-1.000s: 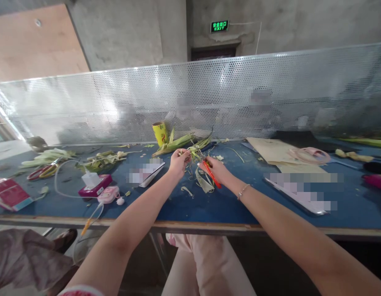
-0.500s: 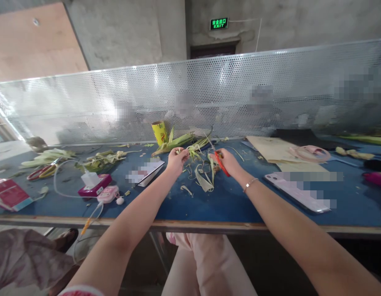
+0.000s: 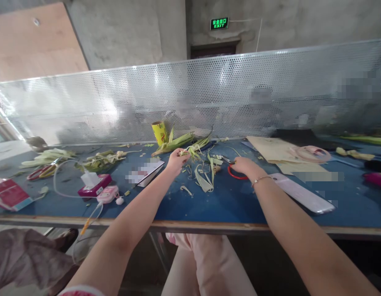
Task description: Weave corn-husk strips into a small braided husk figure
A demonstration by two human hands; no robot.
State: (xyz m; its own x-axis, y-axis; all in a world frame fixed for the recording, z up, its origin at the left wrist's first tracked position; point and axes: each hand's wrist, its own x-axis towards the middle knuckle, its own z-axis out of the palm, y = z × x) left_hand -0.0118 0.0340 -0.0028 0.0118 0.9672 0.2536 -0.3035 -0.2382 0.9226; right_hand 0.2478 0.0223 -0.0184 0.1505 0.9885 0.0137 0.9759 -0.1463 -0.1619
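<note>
My left hand [image 3: 176,159] is closed, pinching a thin green corn husk strip [image 3: 190,151] just above the blue table [image 3: 227,202]. My right hand [image 3: 246,165] is low on the table to the right, its fingers still in the red-handled scissors [image 3: 235,174], which lie almost flat. Cut husk strips [image 3: 205,181] are scattered between my hands. Whole green husks [image 3: 178,142] lie just behind them.
A yellow cup [image 3: 160,132] stands by the perforated metal screen [image 3: 208,94]. A phone [image 3: 304,194] lies right of my right hand, with cardboard [image 3: 270,150] and a pink cable coil [image 3: 310,154] behind. At left are a pink device with charger [image 3: 94,184], more husks [image 3: 100,159], other scissors [image 3: 42,170] and a red box [image 3: 10,195].
My right hand moved right and down, bringing the scissors from raised at the husk to lying on the table. My left hand stayed put, holding the strip.
</note>
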